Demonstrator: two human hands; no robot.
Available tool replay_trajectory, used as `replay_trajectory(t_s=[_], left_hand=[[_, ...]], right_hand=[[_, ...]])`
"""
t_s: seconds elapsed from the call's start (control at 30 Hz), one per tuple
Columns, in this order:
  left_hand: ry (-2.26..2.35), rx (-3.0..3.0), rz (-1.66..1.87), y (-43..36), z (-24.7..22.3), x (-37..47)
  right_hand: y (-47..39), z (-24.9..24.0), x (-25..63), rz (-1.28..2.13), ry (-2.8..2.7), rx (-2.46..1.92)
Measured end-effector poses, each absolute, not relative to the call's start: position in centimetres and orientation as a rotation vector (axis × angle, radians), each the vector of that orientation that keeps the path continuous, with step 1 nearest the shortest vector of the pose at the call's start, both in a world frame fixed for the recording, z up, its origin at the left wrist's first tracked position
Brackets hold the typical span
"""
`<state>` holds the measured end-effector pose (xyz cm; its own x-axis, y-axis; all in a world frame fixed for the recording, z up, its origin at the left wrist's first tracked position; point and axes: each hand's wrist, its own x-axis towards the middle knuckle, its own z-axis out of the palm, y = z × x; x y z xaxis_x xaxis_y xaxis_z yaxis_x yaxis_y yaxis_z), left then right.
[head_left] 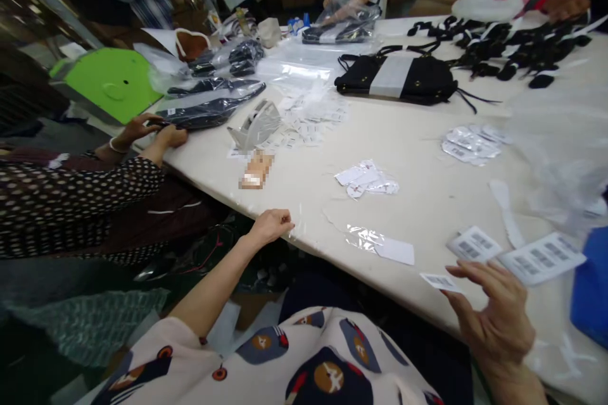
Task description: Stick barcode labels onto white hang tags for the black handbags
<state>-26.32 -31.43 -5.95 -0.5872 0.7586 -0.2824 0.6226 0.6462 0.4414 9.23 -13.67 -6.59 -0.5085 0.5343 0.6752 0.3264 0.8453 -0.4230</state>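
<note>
My right hand (pixel 498 307) pinches a small white barcode sticker (pixel 437 281) between thumb and fingers, above the table's near edge. Just beyond it lie a stack of barcode labels (pixel 475 244) and a longer barcode sheet (pixel 544 259). My left hand (pixel 273 226) is closed at the table edge, fingers pressed together; whatever is in them, if anything, is too small to make out. Between my hands rests a white hang tag (pixel 396 250) with clear plastic and a thin string. A small pile of tags (pixel 367 178) lies farther in.
A tape dispenser (pixel 256 125) stands beside scattered labels (pixel 308 117). Farther back is a black bag (pixel 418 79) with a white band. More tags (pixel 475 142) and clear plastic (pixel 560 145) lie right. A co-worker's hands (pixel 159 133) touch a wrapped dark item (pixel 209 104) at left.
</note>
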Motion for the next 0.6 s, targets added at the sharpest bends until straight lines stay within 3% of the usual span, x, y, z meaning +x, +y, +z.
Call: replay_trajectory(t_s=[0.27, 0.37, 0.47, 0.6], left_hand=[[2.541, 0.982, 0.317, -31.2, -4.9, -27.4], [2.562, 0.996, 0.635, -30.0, -4.3, -24.6], [2.134, 0.959, 1.087, -27.8, -3.1, -19.6], [1.449, 0.724, 1.089, -24.7, -1.8, -12.9]], right_hand=[[-14.2, -6.3, 9.1, 0.289, -2.123, -0.580], [-14.2, -6.1, 8.5, 0.277, -2.122, -0.525], [-14.1, -5.7, 7.3, 0.311, -2.127, -0.491], [-14.4, -5.6, 6.0, 0.437, -2.115, -0.455]])
